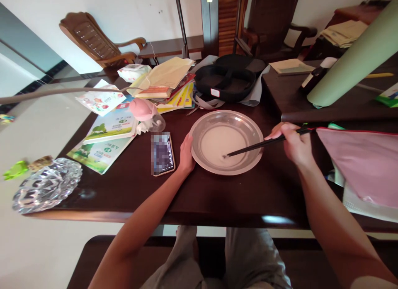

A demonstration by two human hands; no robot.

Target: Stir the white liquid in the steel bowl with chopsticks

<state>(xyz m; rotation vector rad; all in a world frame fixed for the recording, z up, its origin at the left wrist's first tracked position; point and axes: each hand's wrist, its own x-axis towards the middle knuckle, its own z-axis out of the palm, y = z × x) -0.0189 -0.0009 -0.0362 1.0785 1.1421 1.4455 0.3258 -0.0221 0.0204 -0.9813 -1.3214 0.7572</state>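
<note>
A round metal basin (pixel 257 156) stands on the dark table in front of me, with a milky white liquid (pixel 217 144) in its bottom. My left hand (pixel 186 154) grips the basin's left rim, its fingers partly hidden by the edge. Dark chopsticks (pixel 258 145) slant down to the left from my right hand (pixel 294 144), which is closed around their upper part. Their tips touch the liquid near the basin's middle. A phone (pixel 163 154) with a blurred screen lies just left of my left hand.
Left of the phone are booklets (pixel 108 125), a pink-topped bottle (pixel 144 110) and a clear glass dish (pixel 49 183). Behind the basin sit stacked books (pixel 168 83) and a black case (pixel 225 81). A pink pouch (pixel 363 164) and a green roll (pixel 351 61) are at the right.
</note>
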